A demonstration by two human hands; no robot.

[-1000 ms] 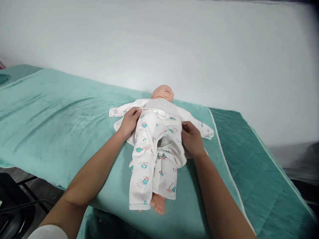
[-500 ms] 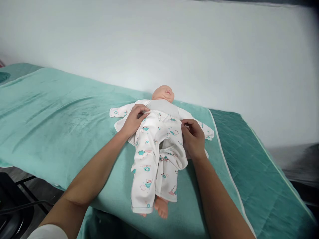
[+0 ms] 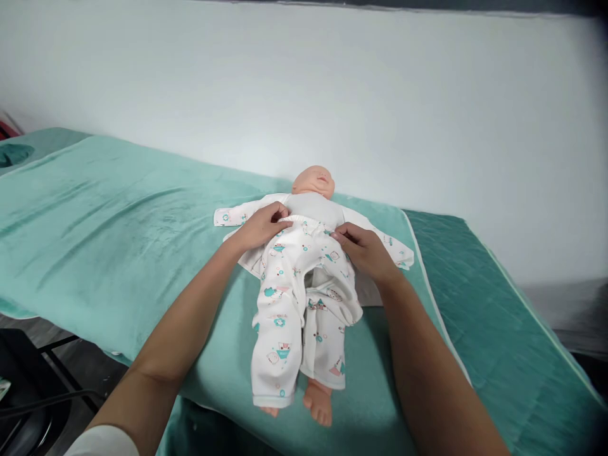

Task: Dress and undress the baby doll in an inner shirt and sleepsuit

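A baby doll (image 3: 314,181) lies face up on a teal blanket (image 3: 118,234), its head toward the wall. It wears white printed trousers (image 3: 294,297), and a matching open jacket (image 3: 389,244) is spread under it. My left hand (image 3: 263,226) pinches the trousers' waistband at the doll's left-hand side of the picture. On the other side my right hand (image 3: 363,248) grips the same waistband. The doll's bare feet (image 3: 317,402) stick out of the trouser legs near the blanket's front edge.
A darker green quilted cover (image 3: 494,329) lies to the right of the blanket. A white wall (image 3: 332,95) stands just behind the doll. Dark chair or frame parts (image 3: 33,386) show low at the left, below the table edge.
Both hands have slid up from the doll's hips to its waist, drawing the trousers' waistband higher. More of the feet now shows below the trouser legs.
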